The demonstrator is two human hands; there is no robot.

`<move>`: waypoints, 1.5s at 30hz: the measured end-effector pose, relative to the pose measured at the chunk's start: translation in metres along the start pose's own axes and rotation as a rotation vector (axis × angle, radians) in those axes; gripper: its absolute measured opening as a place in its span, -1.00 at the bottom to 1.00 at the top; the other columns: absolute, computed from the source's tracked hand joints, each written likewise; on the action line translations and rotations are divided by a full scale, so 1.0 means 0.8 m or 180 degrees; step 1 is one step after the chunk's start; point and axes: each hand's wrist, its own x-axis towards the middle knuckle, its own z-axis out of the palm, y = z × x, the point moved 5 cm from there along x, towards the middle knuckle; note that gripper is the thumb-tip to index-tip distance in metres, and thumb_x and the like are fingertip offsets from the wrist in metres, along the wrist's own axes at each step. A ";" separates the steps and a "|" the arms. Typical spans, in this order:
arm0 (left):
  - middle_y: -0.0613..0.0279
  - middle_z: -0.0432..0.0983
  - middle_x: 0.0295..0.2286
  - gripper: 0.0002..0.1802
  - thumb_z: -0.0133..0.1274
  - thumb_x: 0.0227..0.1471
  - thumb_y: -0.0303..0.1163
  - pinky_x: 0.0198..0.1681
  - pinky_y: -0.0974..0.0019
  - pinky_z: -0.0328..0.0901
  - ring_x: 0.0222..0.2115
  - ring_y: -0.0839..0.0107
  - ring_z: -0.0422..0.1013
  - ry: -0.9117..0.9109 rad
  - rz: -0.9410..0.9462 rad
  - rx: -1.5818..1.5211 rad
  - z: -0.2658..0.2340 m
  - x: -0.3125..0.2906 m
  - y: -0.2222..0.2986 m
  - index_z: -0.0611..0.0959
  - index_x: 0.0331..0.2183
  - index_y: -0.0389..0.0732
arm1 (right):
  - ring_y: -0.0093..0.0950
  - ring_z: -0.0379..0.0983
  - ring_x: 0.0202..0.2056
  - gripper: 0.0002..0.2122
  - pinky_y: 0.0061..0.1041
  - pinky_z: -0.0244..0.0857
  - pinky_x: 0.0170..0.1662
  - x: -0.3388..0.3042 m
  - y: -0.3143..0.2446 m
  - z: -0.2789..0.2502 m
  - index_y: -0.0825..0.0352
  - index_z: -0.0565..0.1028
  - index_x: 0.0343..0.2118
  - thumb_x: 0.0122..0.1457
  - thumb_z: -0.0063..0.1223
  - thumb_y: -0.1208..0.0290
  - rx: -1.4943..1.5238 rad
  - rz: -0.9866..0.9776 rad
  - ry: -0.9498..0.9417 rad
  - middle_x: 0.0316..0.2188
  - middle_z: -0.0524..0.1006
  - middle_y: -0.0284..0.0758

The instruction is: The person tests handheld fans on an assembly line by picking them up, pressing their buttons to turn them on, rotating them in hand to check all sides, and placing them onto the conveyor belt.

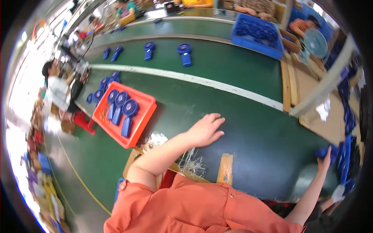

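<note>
My left hand (206, 130) hovers over the green work surface (248, 132) with its fingers apart and nothing in them. At the far right, my right hand (325, 158) is closed on a blue plastic piece (321, 152); its shape is blurred and partly covered, so I cannot tell its exact kind. Just beyond that hand stands a blue bin (343, 165) with blue and dark items. To the left of my left hand, a red-orange tray (144, 116) holds blue handheld fans (129, 109) lying side by side. More blue fans (104, 83) lie by the tray's far edge.
Several fans (184, 54) lie spaced along the belt beyond a white rail (194, 79). A blue crate (257, 35) of blue parts stands at the back right, near a post (324, 79). Brown tape (225, 169) marks the near edge. A person (58, 89) sits at left.
</note>
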 end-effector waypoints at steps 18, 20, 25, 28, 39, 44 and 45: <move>-0.06 0.18 0.00 -0.32 0.00 -0.05 -0.02 0.02 -0.04 0.11 0.04 0.04 0.11 0.0745 -0.2340 0.1298 -0.054 0.182 -0.290 0.36 -0.04 -0.36 | -0.39 0.32 -0.60 -0.92 -0.47 0.23 -0.54 -0.352 0.147 0.338 0.30 0.43 -0.57 -0.12 0.11 0.59 -0.3269 -0.2928 -0.3027 -0.62 0.38 -0.32; -0.06 0.13 0.04 -0.23 0.01 -0.07 0.03 0.05 -0.10 0.05 0.09 0.06 0.04 0.0882 -0.2585 0.1604 -0.053 0.194 -0.325 0.30 0.01 -0.37 | -0.39 0.32 -0.60 -0.92 -0.47 0.22 -0.55 -0.344 0.156 0.332 0.30 0.42 -0.58 -0.13 0.10 0.59 -0.3295 -0.2723 -0.2900 -0.63 0.37 -0.32; -0.10 -0.06 0.15 -0.09 -0.08 -0.07 0.16 0.11 -0.21 -0.13 0.19 0.09 -0.17 0.1080 -0.3028 0.2168 -0.051 0.210 -0.404 0.20 0.09 -0.40 | -0.40 0.29 -0.63 -0.90 -0.47 0.18 -0.59 -0.335 0.164 0.339 0.28 0.40 -0.60 -0.17 0.09 0.60 -0.3498 -0.2702 -0.2847 -0.64 0.36 -0.33; -0.10 -0.01 0.13 -0.23 -0.11 -0.06 0.12 0.13 -0.21 -0.16 0.19 0.08 -0.17 0.1166 -0.3191 0.2106 -0.091 0.213 -0.452 0.36 0.01 -0.33 | -0.39 0.29 -0.63 -0.88 -0.47 0.17 -0.58 -0.339 0.165 0.334 0.28 0.38 -0.59 -0.17 0.09 0.60 -0.3673 -0.2785 -0.2809 -0.64 0.36 -0.33; -0.14 0.21 -0.07 -0.19 0.07 -0.32 0.30 -0.03 0.06 0.22 -0.06 0.03 0.22 0.0834 -0.4159 0.1247 -0.188 0.125 -0.567 0.44 -0.04 0.06 | -0.38 0.28 -0.63 -0.83 -0.45 0.18 -0.56 -0.341 0.172 0.346 0.26 0.33 -0.58 -0.20 0.11 0.58 -0.4066 -0.2684 -0.2760 -0.63 0.35 -0.35; -0.38 0.30 -0.18 -0.14 0.02 -0.33 0.33 -0.07 0.13 0.26 -0.18 -0.13 0.34 0.0848 -0.2806 0.0699 -0.160 0.137 -0.488 0.45 -0.08 -0.09 | -0.34 0.31 -0.60 -0.93 -0.43 0.20 -0.52 -0.352 0.177 0.361 0.28 0.41 -0.56 -0.09 0.07 0.57 -0.3651 -0.2626 -0.2850 -0.63 0.39 -0.31; -0.36 0.33 -0.17 -0.13 0.02 -0.29 0.32 -0.06 0.15 0.24 -0.12 -0.11 0.31 0.0624 -0.2488 0.0580 -0.151 0.152 -0.434 0.45 -0.07 -0.16 | -0.36 0.33 -0.59 -0.95 -0.43 0.22 -0.50 -0.363 0.180 0.379 0.28 0.45 -0.51 -0.06 0.07 0.55 -0.3382 -0.2174 -0.2882 -0.61 0.41 -0.31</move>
